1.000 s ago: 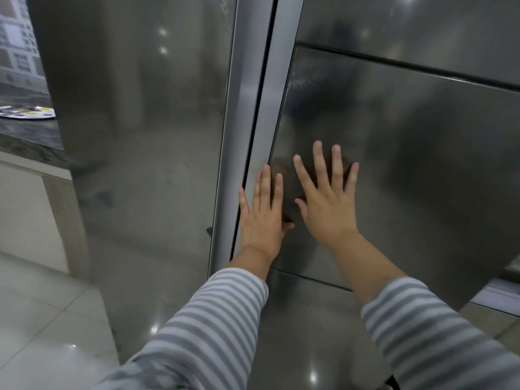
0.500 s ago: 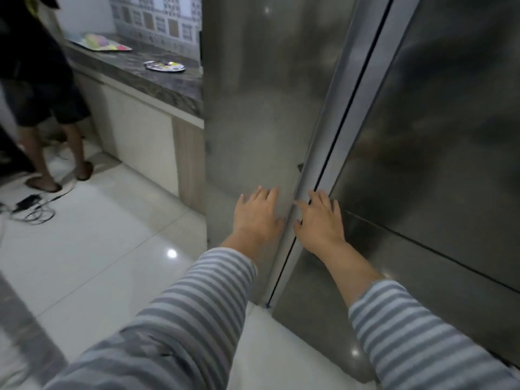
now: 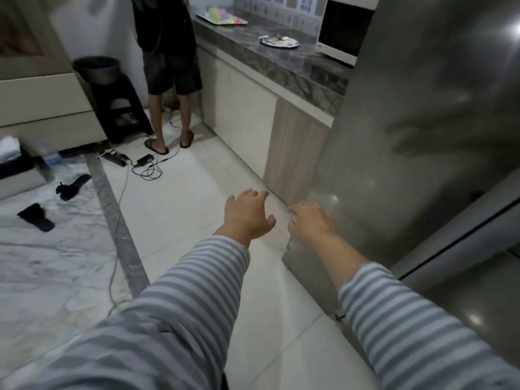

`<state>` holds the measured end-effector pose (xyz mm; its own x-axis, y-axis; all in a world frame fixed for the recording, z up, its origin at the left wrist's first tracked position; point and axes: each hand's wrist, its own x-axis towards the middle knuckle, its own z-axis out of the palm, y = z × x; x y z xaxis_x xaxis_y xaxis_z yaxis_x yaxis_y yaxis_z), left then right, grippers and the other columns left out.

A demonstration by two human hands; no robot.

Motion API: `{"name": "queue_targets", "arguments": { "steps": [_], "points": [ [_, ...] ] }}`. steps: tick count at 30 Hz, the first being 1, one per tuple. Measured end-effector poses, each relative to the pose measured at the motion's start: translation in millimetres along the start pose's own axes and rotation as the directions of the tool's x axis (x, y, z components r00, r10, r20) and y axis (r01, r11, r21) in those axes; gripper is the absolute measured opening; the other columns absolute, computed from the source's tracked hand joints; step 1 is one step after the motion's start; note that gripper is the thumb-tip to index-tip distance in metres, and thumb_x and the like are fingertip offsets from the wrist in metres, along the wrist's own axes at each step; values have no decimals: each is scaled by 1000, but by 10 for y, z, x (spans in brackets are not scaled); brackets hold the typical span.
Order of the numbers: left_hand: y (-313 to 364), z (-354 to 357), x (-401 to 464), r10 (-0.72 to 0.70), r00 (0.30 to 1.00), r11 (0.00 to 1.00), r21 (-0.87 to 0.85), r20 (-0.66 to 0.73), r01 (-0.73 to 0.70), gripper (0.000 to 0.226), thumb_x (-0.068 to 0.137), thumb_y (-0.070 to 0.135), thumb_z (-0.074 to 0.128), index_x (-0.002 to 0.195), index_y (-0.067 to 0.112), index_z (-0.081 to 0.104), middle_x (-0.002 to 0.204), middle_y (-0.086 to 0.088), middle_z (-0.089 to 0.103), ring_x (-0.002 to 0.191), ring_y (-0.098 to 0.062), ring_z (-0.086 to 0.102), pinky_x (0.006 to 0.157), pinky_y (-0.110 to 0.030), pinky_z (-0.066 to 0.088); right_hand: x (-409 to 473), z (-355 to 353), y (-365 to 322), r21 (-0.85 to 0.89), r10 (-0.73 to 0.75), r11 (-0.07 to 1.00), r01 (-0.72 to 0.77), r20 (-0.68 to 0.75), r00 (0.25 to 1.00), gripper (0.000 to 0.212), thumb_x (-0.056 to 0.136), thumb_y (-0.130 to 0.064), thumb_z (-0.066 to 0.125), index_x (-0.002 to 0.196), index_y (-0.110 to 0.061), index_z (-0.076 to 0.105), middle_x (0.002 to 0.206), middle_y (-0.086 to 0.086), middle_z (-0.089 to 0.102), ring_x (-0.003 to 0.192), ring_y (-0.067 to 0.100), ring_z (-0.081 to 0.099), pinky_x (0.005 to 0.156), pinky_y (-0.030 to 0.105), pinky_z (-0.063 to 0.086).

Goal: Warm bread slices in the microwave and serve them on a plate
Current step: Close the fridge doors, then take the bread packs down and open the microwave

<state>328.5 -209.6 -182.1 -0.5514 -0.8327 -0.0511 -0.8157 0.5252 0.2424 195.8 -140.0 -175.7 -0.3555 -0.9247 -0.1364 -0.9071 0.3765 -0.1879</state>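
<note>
A white microwave (image 3: 344,28) with a dark door stands on the grey stone counter (image 3: 304,68) at the upper right, beside the steel fridge (image 3: 408,142). A patterned plate (image 3: 278,41) lies on the counter left of it. My left hand (image 3: 247,213) hovers over the floor with fingers spread and nothing in it. My right hand (image 3: 308,222) is held out by the fridge's lower left corner, fingers loosely curled, holding nothing. No bread is in view.
A person (image 3: 166,60) in dark shorts stands at the counter's far end. Cables and a power strip (image 3: 140,164) lie on the floor behind them. A black bin sits on a stool (image 3: 112,97). A tray (image 3: 222,18) with colourful items rests further along the counter.
Both hands have come off the fridge doors and now hang in the air. My view has swung left, bringing the counter, the microwave and the person into sight.
</note>
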Motion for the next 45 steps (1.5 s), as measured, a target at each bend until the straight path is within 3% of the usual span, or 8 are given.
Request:
{"name": "queue_targets", "arguments": {
  "steps": [5, 9, 21, 32, 37, 45],
  "points": [
    [-659, -202, 650, -49, 999, 999, 8, 1, 49, 61, 89, 47, 50, 143, 22, 37, 145, -2, 44, 137, -19, 37, 110, -42, 31, 836, -31, -500, 75, -24, 997, 23, 12, 1000, 40, 93, -25, 48, 133, -26, 53, 136, 2, 53, 125, 25, 47, 98, 36, 40],
    [-977, -295, 1196, -74, 997, 997, -30, 31, 75, 54, 90, 45, 51, 139, 23, 44, 140, 2, 48, 129, -17, 45, 98, -36, 42, 1446, -63, -721, 197, -2, 980, -5, 34, 999, 39, 94, -26, 49, 133, -26, 54, 130, 3, 59, 116, 26, 56, 93, 33, 47],
    [-1176, -774, 3588, -29, 1000, 999, -23, 10, 30, 49, 90, 45, 49, 134, 25, 49, 139, 5, 50, 126, -17, 48, 95, -35, 42, 3789, -701, -663, 194, 36, 981, -29, -31, 999, 34, 93, -27, 49, 126, -27, 58, 124, 4, 62, 113, 26, 58, 88, 31, 46],
    [-1234, -1240, 5790, 169, 985, 985, -11, -27, -170, 52, 88, 46, 51, 133, 23, 51, 138, 0, 51, 125, -22, 50, 100, -38, 44, 5678, -1203, -550, 232, 187, 961, -148, -153, 970, 34, 90, -28, 52, 123, -31, 61, 126, 0, 62, 114, 24, 59, 90, 32, 48],
    [-1096, -1476, 6762, 336, 942, 941, 37, -13, -335, 50, 87, 47, 51, 130, 21, 54, 131, -4, 56, 121, -25, 52, 97, -40, 46, 6356, -1547, -345, 287, 353, 914, -288, -205, 913, 33, 89, -25, 52, 120, -30, 63, 121, 1, 65, 105, 25, 63, 87, 32, 51],
    [-353, -1770, 7995, 554, 832, 832, 20, -20, -554, 50, 87, 47, 53, 131, 23, 53, 130, -4, 58, 120, -24, 54, 94, -38, 47, 7036, -2187, 355, 331, 538, 836, -438, -334, 774, 30, 90, -29, 53, 118, -31, 64, 121, -4, 66, 110, 20, 62, 91, 35, 52]
  ]
}}
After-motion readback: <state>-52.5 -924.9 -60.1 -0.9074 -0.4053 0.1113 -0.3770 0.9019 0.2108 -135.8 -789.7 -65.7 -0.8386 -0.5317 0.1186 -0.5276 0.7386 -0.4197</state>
